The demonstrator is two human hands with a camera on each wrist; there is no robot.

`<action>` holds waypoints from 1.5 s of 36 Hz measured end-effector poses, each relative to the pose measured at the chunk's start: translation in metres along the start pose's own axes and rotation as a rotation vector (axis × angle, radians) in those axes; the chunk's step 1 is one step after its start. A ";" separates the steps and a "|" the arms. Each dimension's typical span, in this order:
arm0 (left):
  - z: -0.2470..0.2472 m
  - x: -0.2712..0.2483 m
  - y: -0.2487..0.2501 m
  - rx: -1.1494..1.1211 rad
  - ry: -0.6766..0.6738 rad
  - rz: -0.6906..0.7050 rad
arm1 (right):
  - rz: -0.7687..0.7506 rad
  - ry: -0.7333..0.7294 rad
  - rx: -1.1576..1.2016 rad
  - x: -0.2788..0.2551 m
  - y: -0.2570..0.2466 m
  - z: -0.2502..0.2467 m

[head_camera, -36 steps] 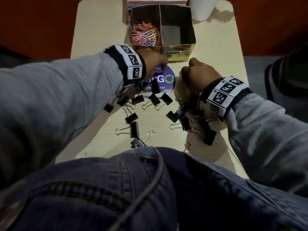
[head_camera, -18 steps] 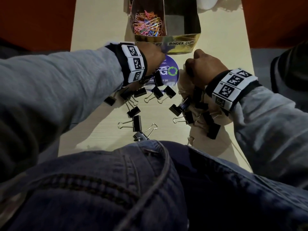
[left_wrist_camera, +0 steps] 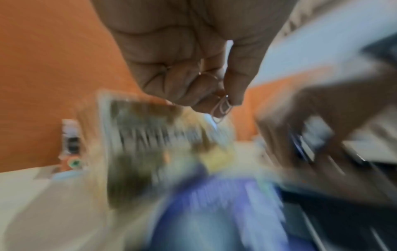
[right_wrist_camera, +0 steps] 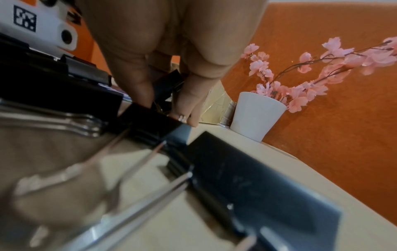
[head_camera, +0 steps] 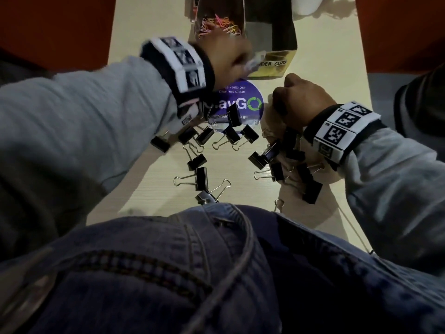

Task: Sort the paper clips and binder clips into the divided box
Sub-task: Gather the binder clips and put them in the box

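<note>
A paper clip (left_wrist_camera: pixel 222 108) is pinched in the left hand (head_camera: pixel 224 56) just before the divided box (head_camera: pixel 272 66).

The clip hangs from curled fingertips; coloured paper clips (head_camera: pixel 218 26) are seen in the box's left compartment. The right hand (head_camera: pixel 302 100) is curled round a black binder clip (right_wrist_camera: pixel 169 81) — low over the surface (head_camera: pixel 240 169), where more binder clips (head_camera: pixel 201 178) are scattered. A white vase (right_wrist_camera: pixel 255 115) of pink blossoms is set against an orange wall.

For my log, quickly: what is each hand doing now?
Left hand: closed, pinching a thin wire paper clip.
Right hand: closed, fingers curled round a black metal binder clip.
</note>
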State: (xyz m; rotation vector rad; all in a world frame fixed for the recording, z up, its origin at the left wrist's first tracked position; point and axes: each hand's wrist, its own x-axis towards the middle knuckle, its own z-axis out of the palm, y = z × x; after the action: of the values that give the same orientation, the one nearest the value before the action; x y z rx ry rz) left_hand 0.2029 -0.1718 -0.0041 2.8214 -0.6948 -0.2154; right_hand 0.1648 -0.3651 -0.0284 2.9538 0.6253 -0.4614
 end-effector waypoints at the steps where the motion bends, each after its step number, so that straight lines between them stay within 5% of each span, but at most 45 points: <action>1: -0.007 0.004 -0.001 -0.012 0.063 -0.038 | 0.004 -0.001 0.000 0.000 0.000 0.000; 4: -0.019 0.026 -0.020 -0.068 0.099 -0.221 | 0.008 -0.002 -0.001 0.001 -0.005 -0.002; 9: -0.029 0.034 -0.024 -0.075 -0.130 -0.316 | -0.015 -0.019 0.016 0.003 -0.014 -0.003; 14: -0.029 0.015 -0.029 -0.092 0.125 -0.322 | -0.047 -0.017 0.032 0.002 -0.011 -0.007; 17: -0.041 -0.016 -0.042 -0.147 0.166 -0.351 | -0.052 0.032 0.074 0.000 -0.010 -0.013; 23: -0.030 -0.083 -0.058 -0.035 -0.305 -0.475 | 0.018 0.344 0.193 0.004 -0.011 -0.058; 27: -0.006 -0.100 -0.049 0.030 -0.451 -0.435 | 0.124 0.358 0.373 0.029 -0.010 -0.086; 31: 0.009 -0.097 -0.037 0.076 -0.457 -0.365 | 0.126 0.179 0.284 0.066 -0.013 -0.090; 37: 0.019 -0.083 -0.018 0.113 -0.455 -0.279 | 0.103 0.172 0.255 0.075 -0.012 -0.072; 43: 0.020 -0.073 -0.004 0.122 -0.439 -0.280 | 0.086 0.433 0.230 0.023 0.012 -0.084; 45: 0.021 -0.070 -0.001 0.115 -0.430 -0.292 | 0.089 0.359 0.226 -0.001 0.022 -0.075; 49: 0.023 -0.065 0.002 0.096 -0.413 -0.297 | 0.126 -0.051 0.259 -0.047 0.030 -0.038; 54: 0.028 -0.063 0.011 0.137 -0.418 -0.285 | 0.106 -0.243 0.221 -0.075 0.013 0.000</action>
State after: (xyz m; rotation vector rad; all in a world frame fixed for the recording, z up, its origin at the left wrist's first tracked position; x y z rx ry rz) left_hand 0.1372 -0.1562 -0.0233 3.0285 -0.3862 -0.8546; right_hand 0.1051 -0.4056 -0.0052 3.0410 0.4120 -0.9160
